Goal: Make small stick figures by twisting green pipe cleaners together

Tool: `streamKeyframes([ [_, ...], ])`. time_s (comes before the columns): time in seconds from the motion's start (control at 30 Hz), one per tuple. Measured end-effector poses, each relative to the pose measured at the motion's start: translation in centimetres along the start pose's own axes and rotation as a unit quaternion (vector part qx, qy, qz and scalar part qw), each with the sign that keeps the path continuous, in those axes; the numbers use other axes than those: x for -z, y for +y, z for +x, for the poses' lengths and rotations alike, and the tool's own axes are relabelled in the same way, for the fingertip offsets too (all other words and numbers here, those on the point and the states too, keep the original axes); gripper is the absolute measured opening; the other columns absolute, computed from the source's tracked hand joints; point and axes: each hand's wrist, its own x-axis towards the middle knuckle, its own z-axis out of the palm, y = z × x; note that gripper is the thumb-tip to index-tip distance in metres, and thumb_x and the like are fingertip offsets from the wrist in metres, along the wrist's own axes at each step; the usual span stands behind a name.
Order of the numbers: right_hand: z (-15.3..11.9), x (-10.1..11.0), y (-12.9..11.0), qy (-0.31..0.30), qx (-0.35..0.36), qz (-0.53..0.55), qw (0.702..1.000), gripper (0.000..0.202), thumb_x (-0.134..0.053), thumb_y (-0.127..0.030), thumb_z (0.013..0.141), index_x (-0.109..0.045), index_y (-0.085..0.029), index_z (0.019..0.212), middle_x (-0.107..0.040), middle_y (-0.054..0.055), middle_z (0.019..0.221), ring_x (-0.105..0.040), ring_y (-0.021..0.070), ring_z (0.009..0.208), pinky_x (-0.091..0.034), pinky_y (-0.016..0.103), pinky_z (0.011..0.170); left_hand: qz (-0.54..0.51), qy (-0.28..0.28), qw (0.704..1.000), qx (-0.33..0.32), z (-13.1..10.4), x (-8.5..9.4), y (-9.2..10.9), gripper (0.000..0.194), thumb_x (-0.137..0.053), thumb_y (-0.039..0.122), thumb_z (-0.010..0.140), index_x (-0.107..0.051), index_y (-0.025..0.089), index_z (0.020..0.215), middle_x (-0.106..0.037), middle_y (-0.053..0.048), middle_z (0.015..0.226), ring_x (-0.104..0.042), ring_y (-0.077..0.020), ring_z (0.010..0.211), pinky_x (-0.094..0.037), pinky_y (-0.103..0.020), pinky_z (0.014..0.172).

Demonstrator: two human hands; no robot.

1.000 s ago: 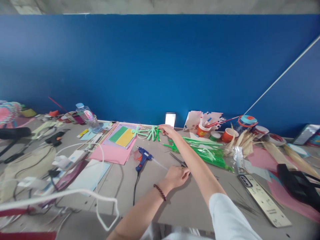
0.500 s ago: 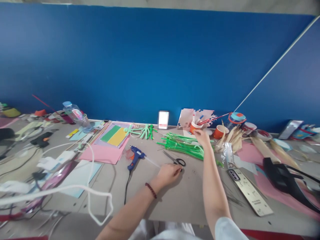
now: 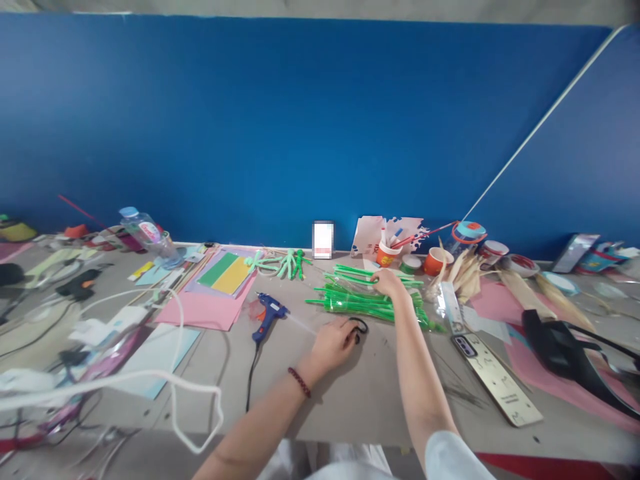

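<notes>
My left hand (image 3: 334,343), with a beaded bracelet on the wrist, is closed over the scissors (image 3: 361,325). Only the black handle loops show; the blades are hidden under my fingers. Farther forward, my right hand (image 3: 390,283) pinches some green pipe cleaners (image 3: 350,272) at the back of the bundle. Just in front of it, more green pipe cleaners (image 3: 350,298) lie in a clear plastic bag. A blue glue gun (image 3: 270,315) with a clear glue stick rests left of my left hand.
Behind my right hand stands a paper cup (image 3: 387,255) of markers, beside an orange cup (image 3: 438,261). A phone (image 3: 497,380) lies at the right. Green pipe-cleaner figures (image 3: 290,264), coloured sheets (image 3: 225,273), a water bottle (image 3: 147,230) and a looped white cable (image 3: 200,387) are leftward.
My right hand has come down from beside the marker cup to the pipe cleaners, and some now lie apart behind the bag. My left hand has shifted over the scissors, covering the blades.
</notes>
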Motion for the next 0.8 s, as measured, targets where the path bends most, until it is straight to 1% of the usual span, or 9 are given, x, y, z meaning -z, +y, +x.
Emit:
streamKeyframes([
  [0.13, 0.0, 0.0, -0.8, -0.001, -0.012, -0.028, 1.000, 0.040, -0.065, -0.013, 0.066, -0.064, -0.022, 0.106, -0.057, 0.009, 0.118, -0.052, 0.0271, 0.110, -0.042, 0.037, 0.088, 0.010, 0.053, 0.998, -0.020, 0.3, 0.5, -0.1, 0.030, -0.046, 0.012, 0.081, -0.057, 0.020, 0.108, -0.059, -0.008, 0.099, -0.054, -0.0208, 0.093, -0.048, -0.035, 0.080],
  [0.23, -0.1, -0.3, -1.3, 0.019, 0.003, -0.045, 0.999, 0.060, -0.062, -0.012, 0.070, -0.048, -0.023, 0.127, -0.045, 0.010, 0.134, -0.040, 0.0272, 0.123, -0.036, 0.040, 0.097, 0.025, 0.072, 0.997, -0.015, 0.3, 0.5, -0.3, 0.031, -0.048, 0.011, 0.080, -0.056, 0.020, 0.108, -0.056, -0.010, 0.106, -0.052, -0.0225, 0.100, -0.047, -0.039, 0.084],
  [0.3, -0.2, -0.7, -1.5, 0.023, 0.016, -0.057, 0.998, 0.064, -0.059, -0.012, 0.073, -0.040, -0.023, 0.134, -0.040, 0.010, 0.139, -0.036, 0.0260, 0.127, -0.032, 0.039, 0.101, 0.039, 0.077, 0.996, 0.000, 0.3, 0.4, -0.4, 0.032, -0.050, 0.010, 0.078, -0.055, 0.020, 0.108, -0.054, -0.010, 0.110, -0.050, -0.0240, 0.105, -0.046, -0.042, 0.088],
  [0.33, -0.2, -0.9, -1.6, 0.021, 0.019, -0.063, 0.998, 0.064, -0.058, -0.013, 0.075, -0.039, -0.022, 0.135, -0.041, 0.011, 0.138, -0.037, 0.0261, 0.127, -0.031, 0.039, 0.101, 0.043, 0.078, 0.996, 0.009, 0.2, 0.4, -0.4, 0.034, -0.051, 0.010, 0.077, -0.055, 0.020, 0.109, -0.054, -0.010, 0.111, -0.050, -0.0246, 0.106, -0.046, -0.043, 0.089],
  [0.4, -0.4, -1.1, -1.7, 0.019, 0.014, -0.069, 0.997, 0.060, -0.057, -0.016, 0.077, -0.041, -0.018, 0.134, -0.048, 0.015, 0.132, -0.042, 0.0280, 0.122, -0.032, 0.040, 0.100, 0.046, 0.073, 0.996, 0.024, 0.1, 0.2, -0.4, 0.036, -0.051, 0.008, 0.076, -0.055, 0.020, 0.110, -0.053, -0.010, 0.114, -0.049, -0.0255, 0.110, -0.045, -0.044, 0.092],
  [0.47, -0.4, -1.0, -1.7, 0.022, 0.011, -0.072, 0.997, 0.053, -0.056, -0.015, 0.077, -0.047, -0.016, 0.129, -0.054, 0.015, 0.124, -0.047, 0.0291, 0.117, -0.034, 0.040, 0.097, 0.042, 0.061, 0.997, 0.034, 0.1, 0.1, -0.5, 0.037, -0.050, 0.009, 0.076, -0.054, 0.019, 0.111, -0.051, -0.011, 0.119, -0.048, -0.0264, 0.113, -0.045, -0.045, 0.093],
  [0.57, -0.4, -0.7, -1.8, 0.032, 0.016, -0.071, 0.997, 0.040, -0.054, -0.012, 0.077, -0.059, -0.020, 0.116, -0.058, 0.012, 0.119, -0.051, 0.0273, 0.111, -0.038, 0.038, 0.093, 0.029, 0.044, 0.998, 0.040, 0.1, -0.1, -0.7, 0.037, -0.049, 0.011, 0.078, -0.053, 0.018, 0.114, -0.047, -0.012, 0.128, -0.047, -0.0270, 0.117, -0.044, -0.045, 0.096],
  [0.63, -0.3, -0.4, -1.7, 0.037, 0.020, -0.065, 0.997, 0.034, -0.054, -0.012, 0.077, -0.064, -0.022, 0.109, -0.059, 0.010, 0.116, -0.053, 0.0256, 0.107, -0.040, 0.035, 0.089, 0.020, 0.037, 0.998, 0.040, 0.1, -0.2, -0.8, 0.036, -0.048, 0.012, 0.079, -0.053, 0.018, 0.114, -0.046, -0.013, 0.131, -0.047, -0.0269, 0.119, -0.043, -0.045, 0.097],
  [0.8, -0.2, 0.1, -1.6, 0.058, 0.027, -0.040, 0.997, 0.026, -0.055, -0.027, 0.084, -0.063, -0.019, 0.107, -0.061, 0.012, 0.110, -0.054, 0.0257, 0.104, -0.041, 0.034, 0.087, 0.014, 0.032, 0.999, 0.032, 0.0, -0.2, -0.9, 0.034, -0.048, 0.014, 0.081, -0.054, 0.018, 0.114, -0.044, -0.013, 0.135, -0.046, -0.0264, 0.121, -0.042, -0.045, 0.099],
])
